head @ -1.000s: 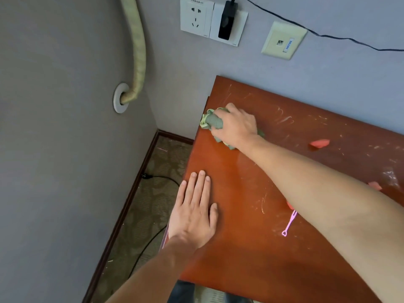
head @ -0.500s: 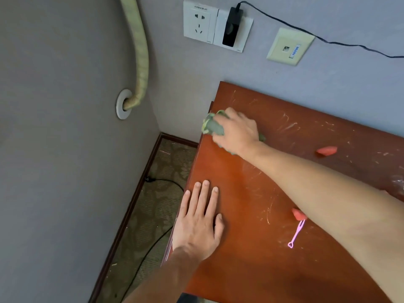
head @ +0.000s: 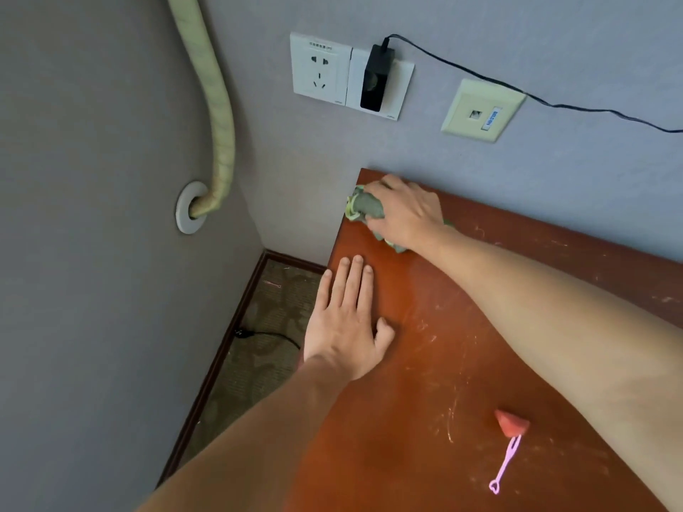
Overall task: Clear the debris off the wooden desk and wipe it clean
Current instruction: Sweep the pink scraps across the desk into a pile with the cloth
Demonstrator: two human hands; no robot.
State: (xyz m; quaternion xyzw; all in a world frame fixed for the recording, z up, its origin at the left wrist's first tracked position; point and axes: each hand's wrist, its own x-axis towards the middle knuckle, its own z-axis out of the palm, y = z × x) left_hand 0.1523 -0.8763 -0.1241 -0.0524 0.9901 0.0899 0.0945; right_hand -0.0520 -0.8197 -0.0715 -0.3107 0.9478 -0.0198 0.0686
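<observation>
Right hand: we find the right hand (head: 406, 212) at the desk's far left corner, about 12 o'clock in view, fingers curled around a bunched green cloth (head: 364, 208) and pressing it to the surface.
Left hand: the left hand (head: 347, 323) lies flat at the desk's left edge, fingers straight and close together, holding nothing; we judge it a brace.
Wooden desk: the wooden desk (head: 425, 419) fills the view from 12 to 5 o'clock; pale scratches and smears show across its top.
Debris: a red fruit piece (head: 512, 424) lies at 4 o'clock, touching the tines of a pink plastic fruit fork (head: 504, 463).
Cloth handling: we judge the cloth soft and light; a full-palm hold on the bunch suits it.
Debris handling: the fruit piece looks soft and possibly slick, likely to smear if wiped; the fork looks light and stiff, best pinched at its shaft.
Progress: we judge wiping under way, debris not yet cleared.
</observation>
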